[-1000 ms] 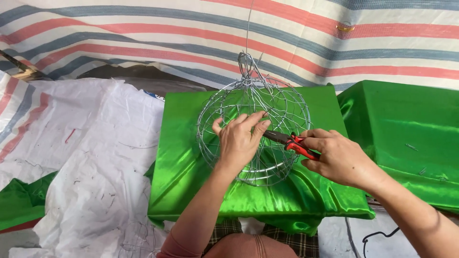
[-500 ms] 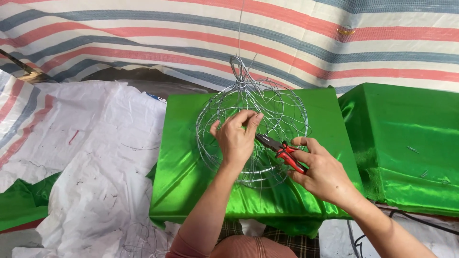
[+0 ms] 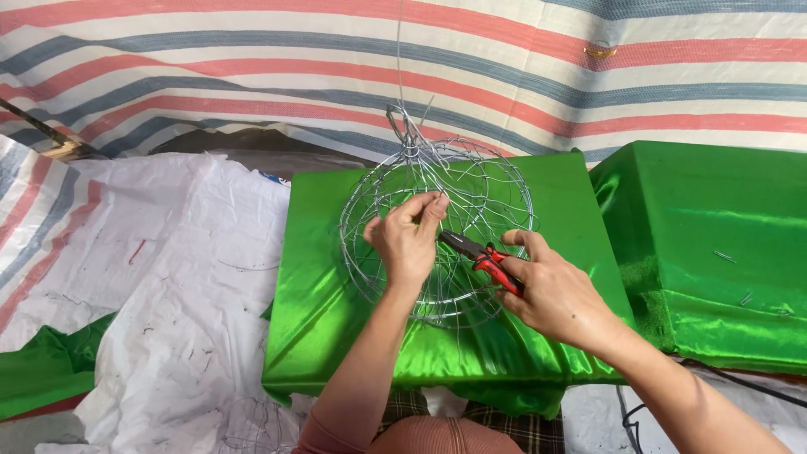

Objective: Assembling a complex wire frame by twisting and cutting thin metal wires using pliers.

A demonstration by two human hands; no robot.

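Wire ball frame (image 3: pixel 382 210) sits on the green satin box (image 3: pixel 315 294) (hung by a wire too). Left hand (image 3: pixel 405 240) pinches a strand; right hand (image 3: pixel 551 290) squeezes red-handled pliers (image 3: pixel 481 256), tips seemingly biting wire, hard to see.

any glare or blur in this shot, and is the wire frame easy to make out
Head view: bright glare streaks on the shiny green cloth; the left hand, right hand and red-handled pliers are sharp, with no motion blur; the thin wire frame reads clearly against the green, less so over the striped tarp.
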